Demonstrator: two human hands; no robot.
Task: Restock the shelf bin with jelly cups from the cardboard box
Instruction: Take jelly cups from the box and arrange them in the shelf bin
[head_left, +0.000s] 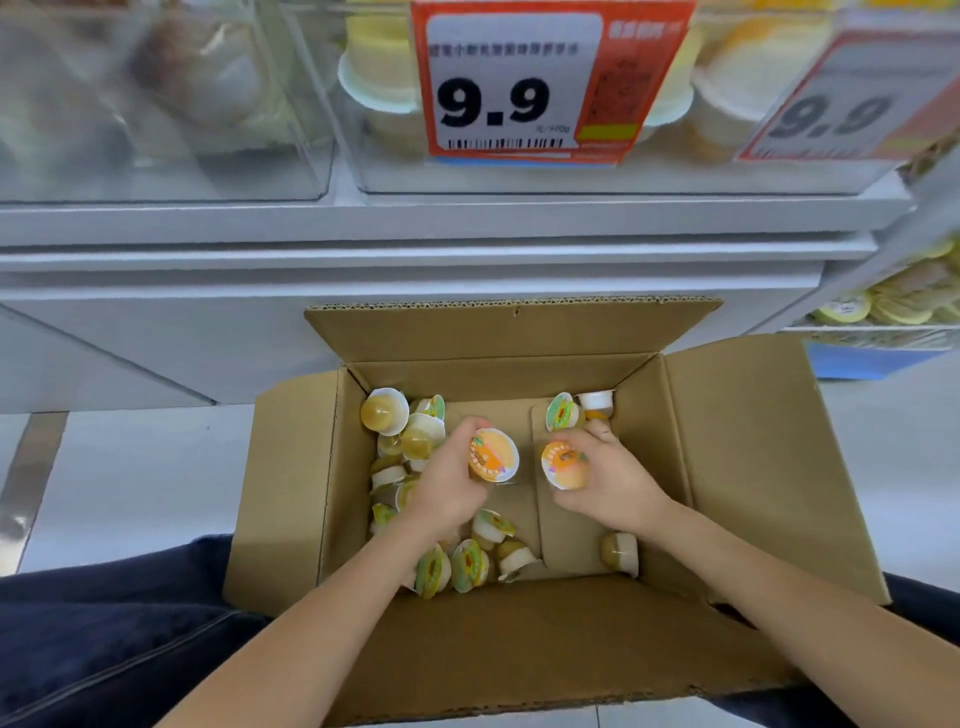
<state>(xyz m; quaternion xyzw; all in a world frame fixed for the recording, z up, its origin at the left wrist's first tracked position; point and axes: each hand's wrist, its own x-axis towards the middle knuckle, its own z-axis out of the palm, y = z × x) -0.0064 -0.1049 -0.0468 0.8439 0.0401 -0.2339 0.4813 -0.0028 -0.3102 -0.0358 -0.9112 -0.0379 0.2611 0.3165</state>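
An open cardboard box (291, 499) sits on the floor in front of me, its flaps folded out. Several jelly cups lie loose inside, mostly along the left wall (384, 410) and near the front (467, 564). Inside the box, my left hand (441, 488) grips an orange-lidded jelly cup (493, 454). My right hand (605, 480) holds another orange-lidded cup (563, 465) beside it. Above, on the shelf, a clear bin (374, 171) with yellow cups stands behind a 9.9 price tag (519, 83).
A white shelf ledge (415, 254) runs across just beyond the box. More clear bins stand at left (156, 104) and right (779, 104). A lower bin of yellow-lidded cups (904, 301) is at far right. My dark trousers (104, 623) border the box.
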